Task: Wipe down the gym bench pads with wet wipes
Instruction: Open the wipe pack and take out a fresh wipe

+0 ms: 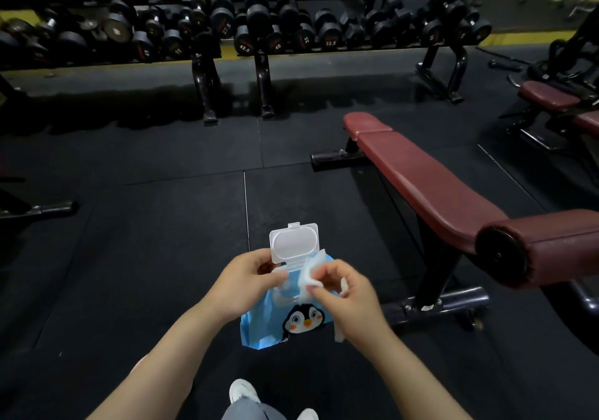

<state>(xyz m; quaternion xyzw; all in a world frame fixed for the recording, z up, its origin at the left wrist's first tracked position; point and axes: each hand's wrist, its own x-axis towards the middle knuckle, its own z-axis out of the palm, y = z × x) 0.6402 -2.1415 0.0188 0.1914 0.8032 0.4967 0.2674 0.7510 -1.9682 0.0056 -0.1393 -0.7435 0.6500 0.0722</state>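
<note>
wipes first, bench pads not yet touched.

wet wipes pack (285, 316), blue with a penguin on it, sits nearest you in your left hand (246, 282), which is closed around its left side with the thumb by the opening; its white lid (293, 241) is flipped up and away from you. your right hand (343, 293) is pinched on a white wipe (309, 272) at the opening, and another bit of white shows under that palm, though you cannot tell what it is. right of you and running farther off lies the maroon bench pad (431, 183), with a roller pad (547, 248) at its near end; nothing rests on it and no wiping looks begun. judged from this, you are only drawing the wipe, so all the pads remain. farthest off stands the dumbbell rack (259, 24).
</note>
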